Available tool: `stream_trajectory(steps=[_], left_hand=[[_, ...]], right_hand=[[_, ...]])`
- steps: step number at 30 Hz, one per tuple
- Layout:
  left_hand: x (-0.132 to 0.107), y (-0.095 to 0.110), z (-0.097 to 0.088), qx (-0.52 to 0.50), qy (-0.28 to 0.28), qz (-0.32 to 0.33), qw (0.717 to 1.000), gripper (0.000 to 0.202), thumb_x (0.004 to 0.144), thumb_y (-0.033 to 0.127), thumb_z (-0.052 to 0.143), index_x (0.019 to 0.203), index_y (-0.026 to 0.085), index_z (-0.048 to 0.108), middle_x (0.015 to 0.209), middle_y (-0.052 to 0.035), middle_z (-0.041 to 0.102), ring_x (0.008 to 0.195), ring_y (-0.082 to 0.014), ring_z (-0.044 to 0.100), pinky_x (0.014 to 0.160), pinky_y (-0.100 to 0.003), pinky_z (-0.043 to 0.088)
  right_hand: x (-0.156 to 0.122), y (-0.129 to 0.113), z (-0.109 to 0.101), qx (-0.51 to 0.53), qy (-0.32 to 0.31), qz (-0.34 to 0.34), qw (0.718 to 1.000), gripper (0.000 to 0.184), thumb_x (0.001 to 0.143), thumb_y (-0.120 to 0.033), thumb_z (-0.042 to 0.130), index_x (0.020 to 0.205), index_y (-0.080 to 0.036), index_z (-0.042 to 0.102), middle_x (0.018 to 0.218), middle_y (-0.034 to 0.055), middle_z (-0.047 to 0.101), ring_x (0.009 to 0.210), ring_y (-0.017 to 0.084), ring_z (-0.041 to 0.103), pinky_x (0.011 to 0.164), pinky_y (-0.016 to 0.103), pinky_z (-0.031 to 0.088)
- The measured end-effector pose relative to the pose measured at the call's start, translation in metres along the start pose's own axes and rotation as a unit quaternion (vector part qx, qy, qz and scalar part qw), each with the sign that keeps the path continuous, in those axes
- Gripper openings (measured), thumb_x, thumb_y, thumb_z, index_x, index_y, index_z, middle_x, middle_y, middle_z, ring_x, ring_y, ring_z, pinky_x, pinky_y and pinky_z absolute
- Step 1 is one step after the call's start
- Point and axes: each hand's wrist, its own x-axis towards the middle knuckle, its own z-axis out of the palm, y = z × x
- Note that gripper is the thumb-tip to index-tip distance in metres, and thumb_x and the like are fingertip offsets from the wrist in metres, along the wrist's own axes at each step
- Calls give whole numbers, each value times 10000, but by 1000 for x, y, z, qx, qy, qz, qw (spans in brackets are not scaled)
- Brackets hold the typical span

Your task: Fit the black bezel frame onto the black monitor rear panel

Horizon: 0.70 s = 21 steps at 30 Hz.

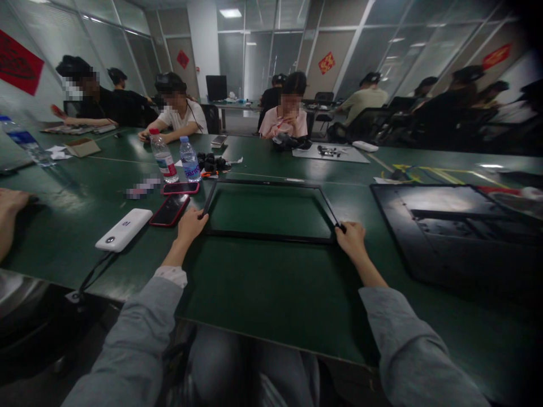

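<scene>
A thin black rectangular frame point(271, 236), looking like the bezel of a screen, is in front of me with the green table point(275, 288) showing through its open middle. My left hand point(192, 225) is closed on its left side. On the opposite side, my right hand point(352, 237) grips the right edge near the front corner. The frame's far edge seems tilted or low over the table; whether it touches the surface I cannot tell. To the right lies a large black panel point(449, 226), like the back of a monitor, apart from my right hand.
Left of the frame lie two phones point(169, 210), a white power bank point(124, 229) with a cord, and two water bottles point(163, 157). Black parts point(212, 163) sit behind them. A neighbour's hand point(12, 206) rests at the far left. Several people sit across the table.
</scene>
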Motion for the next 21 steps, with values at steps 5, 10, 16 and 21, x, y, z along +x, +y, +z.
stream_trajectory(steps=[5, 10, 16, 21], left_hand=[[0, -1, 3, 15, 0, -1, 1000, 328, 878, 463, 609, 1047, 250, 792, 963, -108, 672, 927, -290, 659, 844, -393, 528], [-1, 4, -1, -19, 10, -5, 1000, 357, 893, 434, 616, 1159, 244, 758, 1066, -115, 669, 993, -286, 661, 884, -395, 527], [-7, 12, -7, -38, 14, 79, 996, 378, 929, 422, 592, 1228, 231, 724, 1228, -140, 649, 1178, -314, 604, 1013, -476, 470], [-15, 25, -12, -48, -37, 99, 993, 350, 957, 481, 573, 1203, 285, 726, 1297, -116, 660, 1261, -328, 574, 1080, -578, 377]], right_hand=[[0, -1, -1, -13, -9, -14, 1000, 398, 783, -289, 504, 1049, -94, 727, 995, 181, 594, 1097, 335, 505, 1051, 537, 372], [-1, -11, -5, -1, -5, -11, 1000, 408, 791, -300, 493, 1068, -105, 720, 944, 158, 587, 1054, 321, 506, 1046, 554, 372], [-3, -23, -23, 20, 76, 12, 997, 422, 796, -299, 504, 1119, -112, 701, 1077, 181, 536, 1105, 337, 465, 1043, 597, 355], [-1, -9, -72, 12, 180, 94, 979, 450, 774, -235, 538, 1197, -134, 656, 1280, 229, 455, 1284, 416, 355, 1046, 695, 276]])
